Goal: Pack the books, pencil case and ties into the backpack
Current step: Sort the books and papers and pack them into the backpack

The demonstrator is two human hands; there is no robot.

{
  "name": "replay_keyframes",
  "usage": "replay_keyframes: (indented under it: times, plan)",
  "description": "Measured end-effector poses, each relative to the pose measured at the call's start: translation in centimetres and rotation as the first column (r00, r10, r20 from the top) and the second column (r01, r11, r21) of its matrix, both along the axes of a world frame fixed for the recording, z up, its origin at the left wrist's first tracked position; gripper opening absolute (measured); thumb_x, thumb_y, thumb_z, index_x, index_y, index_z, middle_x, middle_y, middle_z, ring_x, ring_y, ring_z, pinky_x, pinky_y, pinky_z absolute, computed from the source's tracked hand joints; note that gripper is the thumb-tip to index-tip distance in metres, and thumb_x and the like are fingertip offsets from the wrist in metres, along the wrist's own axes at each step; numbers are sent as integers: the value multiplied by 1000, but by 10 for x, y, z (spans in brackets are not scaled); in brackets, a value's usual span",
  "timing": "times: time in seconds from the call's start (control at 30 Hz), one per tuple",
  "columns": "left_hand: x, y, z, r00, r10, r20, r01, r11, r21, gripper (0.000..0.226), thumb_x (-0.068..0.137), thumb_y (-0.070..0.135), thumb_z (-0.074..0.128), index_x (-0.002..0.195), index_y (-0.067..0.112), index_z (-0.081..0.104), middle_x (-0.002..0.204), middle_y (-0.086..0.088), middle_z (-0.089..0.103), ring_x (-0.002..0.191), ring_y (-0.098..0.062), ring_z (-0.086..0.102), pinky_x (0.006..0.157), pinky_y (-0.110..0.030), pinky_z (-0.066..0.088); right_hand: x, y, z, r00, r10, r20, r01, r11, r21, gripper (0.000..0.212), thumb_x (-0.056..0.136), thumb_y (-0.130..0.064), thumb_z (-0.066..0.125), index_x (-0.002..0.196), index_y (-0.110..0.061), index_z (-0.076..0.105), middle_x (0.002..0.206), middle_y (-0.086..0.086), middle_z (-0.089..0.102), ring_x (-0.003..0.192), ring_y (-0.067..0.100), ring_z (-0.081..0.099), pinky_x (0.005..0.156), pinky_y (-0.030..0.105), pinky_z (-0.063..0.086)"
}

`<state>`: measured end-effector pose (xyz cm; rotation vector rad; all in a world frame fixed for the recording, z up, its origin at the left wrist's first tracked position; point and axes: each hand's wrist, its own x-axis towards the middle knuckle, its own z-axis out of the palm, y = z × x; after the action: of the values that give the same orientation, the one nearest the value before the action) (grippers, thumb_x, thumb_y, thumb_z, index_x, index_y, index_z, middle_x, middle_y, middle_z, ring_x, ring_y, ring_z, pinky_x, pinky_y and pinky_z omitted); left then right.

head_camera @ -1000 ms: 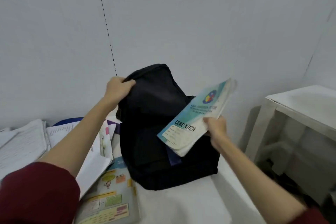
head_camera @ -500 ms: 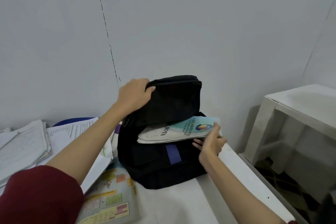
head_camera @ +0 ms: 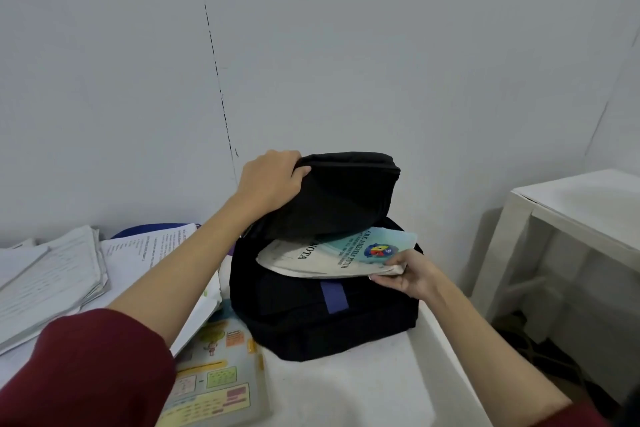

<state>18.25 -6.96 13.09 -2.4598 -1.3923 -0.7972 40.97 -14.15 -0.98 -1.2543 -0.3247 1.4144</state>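
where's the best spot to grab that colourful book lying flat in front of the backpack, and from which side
Take the colourful book by its near right corner, coming from the right. It lies flat on the table with that edge bare, while its far left part is tucked under the stack of papers and the left arm's sleeve crosses it. Probably slide it clear first, since a flat cover gives little to pinch.

A black backpack stands on a white table against the wall, and the left hand grips its top flap, holding it raised. The right hand pinches the near corner of a notebook lying half inside the backpack's opening. Left of the backpack lie stacked papers and a colourful book.
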Motion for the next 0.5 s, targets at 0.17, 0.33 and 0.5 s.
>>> replay_keyframes:
  times: [0.17, 0.33, 0.5]
  plan:
    - [5, -6, 4, 999, 24, -42, -18, 992, 122, 34, 99, 38, 37, 98, 10, 56, 83, -9, 62, 79, -30, 59, 59, -29, 33, -50, 13, -14, 982, -148, -119, 161, 981, 108, 39, 86, 18, 35, 122, 5, 45, 91, 25, 61, 67, 43, 63, 42, 39, 55]
    - [13, -8, 14, 996, 40, -74, -26, 983, 183, 35, 99, 39, 36, 100, 10, 56, 83, -8, 61, 79, -30, 59, 58, -30, 32, -85, 31, -25, 991, 82, -107, -76, 995, 57, 41, 99, -23, 46, 133, -1, 41, 114, 20, 60, 102, 37, 63, 70, 44, 52]
    - [8, -2, 12, 998, 35, -60, -25, 986, 163, 36, 99, 40, 36, 99, 11, 57, 80, -5, 60, 77, -27, 58, 57, -30, 32, -83, 40, -33, 995, -27, -99, 25, 999, -22, 31, 96, -20, 53, 119, 0, 48, 90, 27, 62, 73, 39, 64, 55, 40, 57]
